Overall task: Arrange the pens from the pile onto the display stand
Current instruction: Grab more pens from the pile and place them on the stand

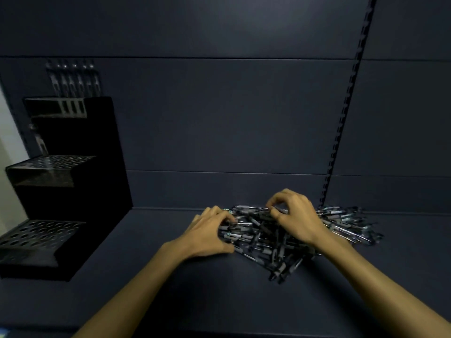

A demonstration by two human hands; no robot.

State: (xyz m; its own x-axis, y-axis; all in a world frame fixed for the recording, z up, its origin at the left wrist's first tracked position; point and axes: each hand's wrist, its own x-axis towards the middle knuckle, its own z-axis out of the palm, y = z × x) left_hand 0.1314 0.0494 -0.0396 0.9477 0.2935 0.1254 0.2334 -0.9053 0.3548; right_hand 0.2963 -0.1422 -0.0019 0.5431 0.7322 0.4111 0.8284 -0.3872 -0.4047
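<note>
Head view: we saw a heap of slim dark plastic pens with grey grips (288, 235) at 5 o'clock on the dark blue shelf (170, 276), axes pointing every which way. Left hand (210, 235) had fingers curled into the heap's 9 o'clock edge, gripping pens. Right hand (295, 215) pinched one pen at the 12 o'clock side. We judged the pens light, stiff, slippery; best taken mid-barrel. Black tiered plastic display stand with hole rows (56, 181) stood at 9 o'clock, a few pens upright on top.
</note>
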